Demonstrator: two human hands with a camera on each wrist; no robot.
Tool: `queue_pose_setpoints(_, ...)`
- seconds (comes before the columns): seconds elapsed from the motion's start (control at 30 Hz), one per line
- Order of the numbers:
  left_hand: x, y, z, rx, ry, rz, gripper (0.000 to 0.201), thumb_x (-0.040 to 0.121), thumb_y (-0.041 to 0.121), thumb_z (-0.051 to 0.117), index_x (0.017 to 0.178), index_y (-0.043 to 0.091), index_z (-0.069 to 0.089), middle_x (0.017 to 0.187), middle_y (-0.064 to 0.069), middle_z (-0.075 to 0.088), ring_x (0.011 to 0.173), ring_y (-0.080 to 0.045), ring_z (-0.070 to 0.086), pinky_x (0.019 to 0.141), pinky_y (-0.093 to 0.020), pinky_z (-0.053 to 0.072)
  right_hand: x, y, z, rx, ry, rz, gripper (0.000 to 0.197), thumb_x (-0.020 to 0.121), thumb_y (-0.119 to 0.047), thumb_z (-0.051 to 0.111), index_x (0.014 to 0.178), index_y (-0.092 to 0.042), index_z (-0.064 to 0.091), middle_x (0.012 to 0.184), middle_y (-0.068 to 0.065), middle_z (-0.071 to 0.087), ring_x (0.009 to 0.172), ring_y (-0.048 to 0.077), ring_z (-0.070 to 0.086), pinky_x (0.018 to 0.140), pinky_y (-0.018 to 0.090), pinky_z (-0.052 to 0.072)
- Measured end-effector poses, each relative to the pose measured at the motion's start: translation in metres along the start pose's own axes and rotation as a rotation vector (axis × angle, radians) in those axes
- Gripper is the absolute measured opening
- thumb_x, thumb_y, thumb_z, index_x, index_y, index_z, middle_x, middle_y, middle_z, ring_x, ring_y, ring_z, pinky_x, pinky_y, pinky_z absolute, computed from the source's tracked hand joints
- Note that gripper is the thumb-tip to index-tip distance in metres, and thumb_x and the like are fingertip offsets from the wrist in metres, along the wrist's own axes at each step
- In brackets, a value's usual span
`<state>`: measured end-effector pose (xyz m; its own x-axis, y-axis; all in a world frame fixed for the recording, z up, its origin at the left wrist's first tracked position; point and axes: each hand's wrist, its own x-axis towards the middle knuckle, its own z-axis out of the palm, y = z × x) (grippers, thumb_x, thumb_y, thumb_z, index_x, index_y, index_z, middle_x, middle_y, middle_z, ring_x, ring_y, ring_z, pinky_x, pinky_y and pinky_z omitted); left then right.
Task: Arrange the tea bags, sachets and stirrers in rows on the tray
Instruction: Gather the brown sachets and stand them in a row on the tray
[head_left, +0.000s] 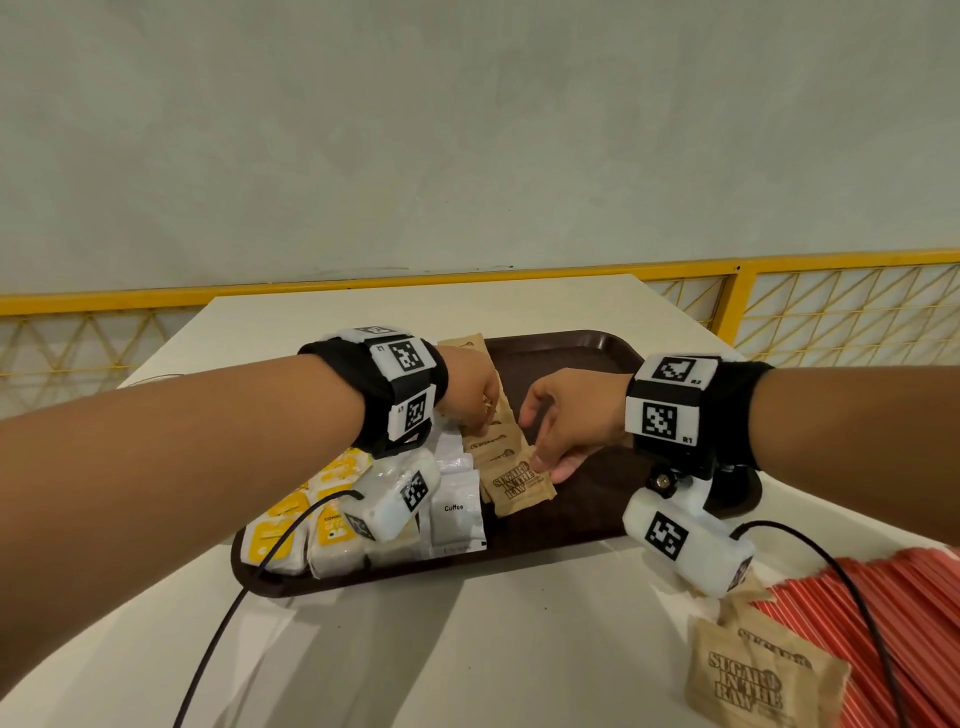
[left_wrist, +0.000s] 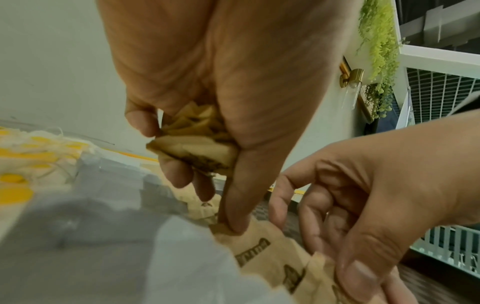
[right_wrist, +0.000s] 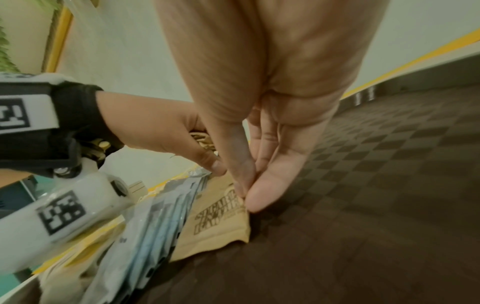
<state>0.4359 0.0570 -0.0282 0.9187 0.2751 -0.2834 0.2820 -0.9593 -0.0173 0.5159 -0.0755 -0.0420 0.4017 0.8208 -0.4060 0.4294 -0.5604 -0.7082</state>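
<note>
A dark brown tray (head_left: 571, 353) lies on the white table. It holds rows of yellow tea bags (head_left: 291, 519), white coffee sachets (head_left: 457, 514) and brown sugar sachets (head_left: 514, 486). My left hand (head_left: 483, 415) hovers over the far part of the sugar row. Its curled fingers grip a bundle of brown sugar sachets (left_wrist: 197, 142), and its thumb tip presses on a sachet in the row. My right hand (head_left: 543, 462) pinches the right edge of the nearest sugar sachet (right_wrist: 221, 222) between thumb and fingers, low on the tray.
Loose brown sugar sachets (head_left: 753, 675) and a pile of red stirrers (head_left: 909, 623) lie on the table at the front right. Black cables trail from both wrist cameras. The right half of the tray is bare. A yellow railing (head_left: 727, 262) runs behind the table.
</note>
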Motion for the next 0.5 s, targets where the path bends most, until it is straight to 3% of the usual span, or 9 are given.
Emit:
queue_pose_setpoints(0.17,-0.005,-0.006,-0.008,-0.077,0.06,0.005,0.019,0.084,0.03,0.069,0.095,0.015,0.073,0.103,-0.003,0.068,0.095,-0.019,0.059,0.079,-0.028,0.045,-0.003,-0.002,0.0,0.028,-0.013,0.008,0.035,0.08,0.01,0.068,0.104,-0.006,0.049,0.087,0.02,0.068,0.066,0.023,0.07,0.065,0.032,0.061)
queue_pose_setpoints(0.27,-0.011,-0.008,-0.01,-0.069,-0.012,0.011,0.022,0.082,0.034,0.071,0.096,0.016,0.074,0.105,-0.003,0.069,0.094,-0.016,0.058,0.081,-0.027,0.044,-0.004,-0.002,0.001,0.042,0.002,0.011,0.035,0.08,0.01,0.067,0.105,-0.006,0.05,0.087,0.02,0.067,0.066,0.023,0.07,0.064,0.032,0.061)
queue_pose_setpoints(0.37,-0.011,-0.005,-0.007,-0.032,-0.109,0.014,0.021,0.081,0.036,0.072,0.094,0.018,0.074,0.105,-0.001,0.07,0.104,-0.019,0.06,0.091,-0.031,0.045,-0.006,-0.002,0.001,0.04,0.01,0.011,0.034,0.08,0.011,0.067,0.103,-0.006,0.05,0.084,0.017,0.066,0.064,0.022,0.07,0.064,0.032,0.061)
queue_pose_setpoints(0.43,-0.011,-0.001,-0.005,-0.02,-0.131,0.015,0.017,0.083,0.032,0.07,0.093,0.02,0.074,0.095,0.002,0.071,0.101,-0.017,0.061,0.094,-0.033,0.046,-0.007,-0.002,0.002,0.041,0.016,0.007,0.033,0.08,0.011,0.068,0.102,-0.006,0.05,0.085,0.017,0.066,0.065,0.023,0.07,0.065,0.031,0.061)
queue_pose_setpoints(0.5,-0.01,0.002,-0.005,-0.01,-0.131,0.012,0.017,0.084,0.029,0.07,0.095,0.016,0.073,0.07,0.006,0.064,0.089,-0.015,0.06,0.094,-0.034,0.047,-0.007,-0.002,0.003,0.041,0.025,0.0,0.032,0.079,0.011,0.068,0.101,-0.006,0.05,0.085,0.017,0.067,0.068,0.024,0.07,0.065,0.031,0.061)
